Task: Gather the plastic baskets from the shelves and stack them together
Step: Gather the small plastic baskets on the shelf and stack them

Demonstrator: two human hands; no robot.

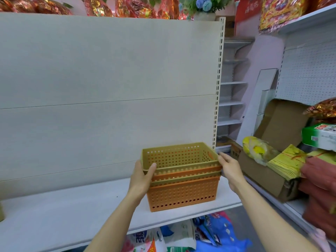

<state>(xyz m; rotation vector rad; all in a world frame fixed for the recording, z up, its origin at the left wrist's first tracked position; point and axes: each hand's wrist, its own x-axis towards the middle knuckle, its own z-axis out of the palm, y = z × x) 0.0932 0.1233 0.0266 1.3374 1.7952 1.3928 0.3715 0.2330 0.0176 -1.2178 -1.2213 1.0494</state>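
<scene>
A nested stack of perforated plastic baskets stands on the white shelf (72, 211), right of centre. The top basket (174, 155) is olive yellow; orange and yellow rims alternate below it, and the bottom orange basket (183, 195) rests on the shelf. My left hand (142, 177) grips the left end of the stack, thumb over the top basket's rim. My right hand (230, 170) lies against the right end at rim height, fingers stretched along the side.
The beige back panel (109, 88) rises behind the shelf. An open cardboard box (263, 175) with yellow paper bundles and a plastic bag stands to the right, beside red cloth stacks (320, 188). Colourful bags (209, 233) lie below the shelf edge.
</scene>
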